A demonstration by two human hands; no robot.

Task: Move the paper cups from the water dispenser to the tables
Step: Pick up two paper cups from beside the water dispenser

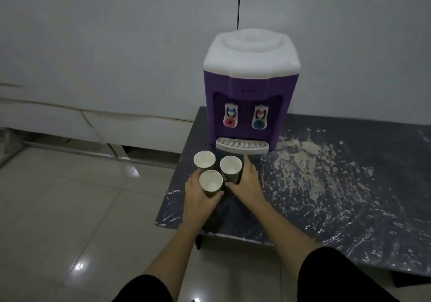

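Three paper cups with white insides stand close together on the dark table [326, 208], just in front of the purple water dispenser [247, 105]. My left hand [198, 199] is wrapped around the nearest cup [211, 182]. My right hand [247, 182] curls around the right cup [231, 167], with the forefinger stretched toward the dispenser's grey drip tray [242, 146]. The far left cup [204, 159] stands free, touched by neither hand. All three cups are upright on the table.
The table is wrapped in dark plastic film with pale splatter stains [303, 161] to the right of the cups. Its left edge [172, 185] drops to a glossy tiled floor [70, 208]. A white wall [116, 45] rises behind the dispenser.
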